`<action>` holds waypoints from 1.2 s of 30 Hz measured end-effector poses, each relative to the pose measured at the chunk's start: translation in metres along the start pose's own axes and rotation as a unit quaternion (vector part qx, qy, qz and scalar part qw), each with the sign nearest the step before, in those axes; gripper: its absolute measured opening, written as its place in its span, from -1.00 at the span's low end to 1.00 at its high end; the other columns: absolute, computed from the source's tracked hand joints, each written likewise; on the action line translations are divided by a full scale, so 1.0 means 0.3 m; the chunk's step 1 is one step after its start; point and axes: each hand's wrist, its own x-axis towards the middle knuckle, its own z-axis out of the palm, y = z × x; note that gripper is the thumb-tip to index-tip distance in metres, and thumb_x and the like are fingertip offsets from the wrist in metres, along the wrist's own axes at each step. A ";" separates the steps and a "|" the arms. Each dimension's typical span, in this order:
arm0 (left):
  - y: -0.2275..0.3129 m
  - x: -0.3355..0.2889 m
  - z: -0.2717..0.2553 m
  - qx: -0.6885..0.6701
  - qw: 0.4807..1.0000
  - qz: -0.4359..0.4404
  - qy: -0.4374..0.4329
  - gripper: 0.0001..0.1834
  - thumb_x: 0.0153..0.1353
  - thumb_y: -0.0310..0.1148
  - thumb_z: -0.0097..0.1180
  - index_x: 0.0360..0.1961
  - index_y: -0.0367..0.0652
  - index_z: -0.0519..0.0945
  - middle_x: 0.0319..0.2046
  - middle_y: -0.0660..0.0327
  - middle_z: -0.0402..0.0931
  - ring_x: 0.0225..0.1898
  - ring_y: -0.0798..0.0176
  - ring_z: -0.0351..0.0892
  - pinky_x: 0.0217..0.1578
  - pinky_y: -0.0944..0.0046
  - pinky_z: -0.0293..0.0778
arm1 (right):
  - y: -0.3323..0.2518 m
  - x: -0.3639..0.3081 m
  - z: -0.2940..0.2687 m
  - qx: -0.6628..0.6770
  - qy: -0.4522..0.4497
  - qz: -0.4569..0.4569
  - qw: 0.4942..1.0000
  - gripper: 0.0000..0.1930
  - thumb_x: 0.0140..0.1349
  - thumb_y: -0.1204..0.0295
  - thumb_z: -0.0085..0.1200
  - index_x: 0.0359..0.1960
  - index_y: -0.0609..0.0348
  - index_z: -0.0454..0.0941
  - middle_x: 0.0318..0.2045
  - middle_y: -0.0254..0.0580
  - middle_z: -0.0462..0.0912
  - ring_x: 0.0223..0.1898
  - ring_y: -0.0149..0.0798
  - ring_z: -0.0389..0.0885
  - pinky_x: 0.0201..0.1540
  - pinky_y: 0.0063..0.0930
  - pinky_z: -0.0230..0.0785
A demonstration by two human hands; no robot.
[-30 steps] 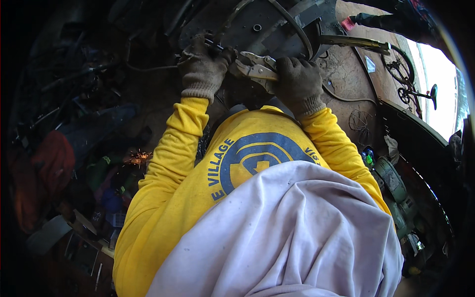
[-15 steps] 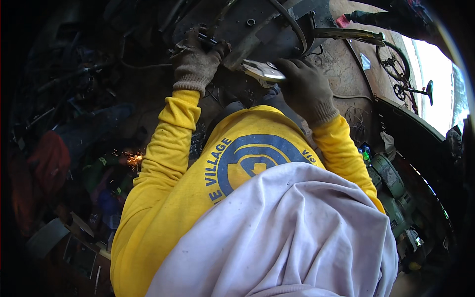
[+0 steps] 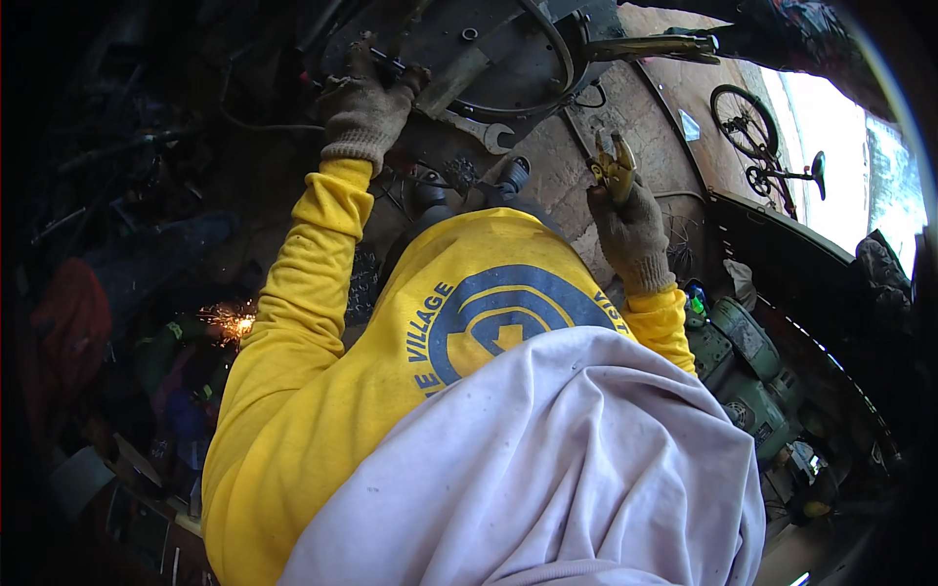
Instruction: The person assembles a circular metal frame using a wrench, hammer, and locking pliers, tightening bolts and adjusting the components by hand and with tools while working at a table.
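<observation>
Dark metal machine body: the landmark, at the top of the view, with a curved cable looping over its face.
Step in hand: as I judge it, work on a fitting at the machine body's left edge, pliers held ready.
Left hand: gloved, fingers curled tight on a small dark fitting at that left edge.
Right hand: gloved, below-right of the machine body and clear of it, closed round the handles of pliers, jaws pointing up.
Open-end spanner: lies on the machine body's lower face, untouched.
Next move: likely needs the pliers carried up-left to the fitting.
Change: half a second ago the right hand was close under the machine body by a pale metal piece; now it is lower and right.
</observation>
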 end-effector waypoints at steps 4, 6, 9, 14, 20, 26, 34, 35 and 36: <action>-0.048 -0.029 -0.007 -0.084 0.972 0.166 0.144 -0.22 0.07 0.08 0.34 0.20 -0.15 0.40 -0.05 -0.02 0.58 -0.02 -0.09 0.60 0.01 0.00 0.49 | 0.002 -0.030 -0.009 0.056 -0.007 0.097 0.994 -0.73 0.29 0.28 0.16 -0.20 0.28 0.60 -0.55 -0.22 0.57 -0.54 -0.38 0.52 -0.43 -0.42 0.38; -0.002 -0.105 -0.085 -0.054 0.958 0.212 0.186 -0.30 0.11 -0.01 0.35 0.17 -0.18 0.43 -0.05 0.00 0.59 -0.04 -0.01 0.62 -0.05 0.08 0.53 | -0.005 -0.038 -0.019 0.135 0.007 0.137 0.981 -0.70 0.29 0.24 0.18 -0.16 0.26 0.60 -0.54 -0.30 0.57 -0.53 -0.43 0.52 -0.47 -0.48 0.39; 0.095 -0.248 -0.153 -0.082 0.933 0.309 0.169 -0.43 0.16 -0.15 0.35 0.11 -0.22 0.48 -0.06 0.02 0.57 -0.11 0.11 0.65 -0.15 0.19 0.57 | -0.063 -0.012 -0.060 0.190 -0.045 0.202 0.960 -0.65 0.31 0.19 0.16 -0.09 0.25 0.59 -0.50 -0.32 0.58 -0.52 -0.45 0.53 -0.50 -0.52 0.43; 0.306 -0.363 0.039 -0.295 0.874 0.324 -0.211 -0.47 0.33 -0.04 0.14 0.13 -0.23 0.43 -0.12 0.10 0.55 -0.20 0.23 0.62 -0.21 0.24 0.59 | -0.165 0.054 -0.063 0.258 -0.144 0.182 0.938 -0.59 0.32 0.15 0.14 -0.03 0.27 0.55 -0.42 -0.29 0.59 -0.49 -0.47 0.54 -0.51 -0.55 0.47; 0.362 -0.386 0.064 -0.469 0.797 0.011 -0.382 -0.32 0.24 0.13 0.19 0.13 -0.21 0.40 -0.14 0.16 0.51 -0.19 0.29 0.55 -0.15 0.25 0.51 | -0.215 0.011 -0.099 0.186 -0.237 -0.010 0.954 -0.54 0.27 0.19 0.18 0.10 0.23 0.51 -0.18 -0.24 0.62 -0.22 -0.42 0.56 -0.19 -0.41 0.47; 0.400 -0.431 0.093 -0.575 0.741 -0.107 -0.331 -0.52 0.18 -0.03 0.28 -0.05 -0.15 0.49 -0.30 0.21 0.51 -0.29 0.29 0.57 -0.25 0.30 0.53 | -0.138 -0.091 -0.062 0.298 -0.176 0.205 0.916 -0.64 0.39 0.56 -0.09 0.21 0.20 0.43 0.15 -0.06 0.49 0.15 -0.19 0.51 0.08 -0.33 0.52; 0.366 -0.402 0.130 -0.582 0.711 -0.115 -0.377 -0.60 0.11 -0.36 0.31 -0.02 -0.10 0.49 -0.29 0.19 0.58 -0.33 0.31 0.63 -0.31 0.29 0.61 | 0.093 -0.044 -0.038 0.434 -0.332 0.167 0.821 -0.63 0.37 0.54 -0.05 0.20 0.26 0.39 0.10 0.04 0.55 0.13 -0.06 0.56 0.22 -0.18 0.40; 0.348 -0.396 0.150 -0.554 0.744 -0.069 -0.367 -0.59 0.10 -0.40 0.31 -0.01 -0.10 0.49 -0.27 0.19 0.59 -0.31 0.32 0.63 -0.29 0.29 0.61 | 0.089 -0.028 -0.037 0.377 -0.346 0.128 0.849 -0.64 0.38 0.53 -0.05 0.20 0.26 0.39 0.09 0.05 0.55 0.13 -0.06 0.56 0.23 -0.18 0.40; 0.339 -0.383 0.169 -0.574 0.709 -0.096 -0.399 -0.54 0.08 -0.46 0.31 0.03 -0.10 0.47 -0.25 0.18 0.59 -0.28 0.32 0.63 -0.28 0.29 0.61 | 0.066 -0.011 -0.037 0.316 -0.356 0.088 0.875 -0.64 0.38 0.52 -0.05 0.20 0.27 0.39 0.09 0.06 0.56 0.12 -0.05 0.57 0.23 -0.17 0.40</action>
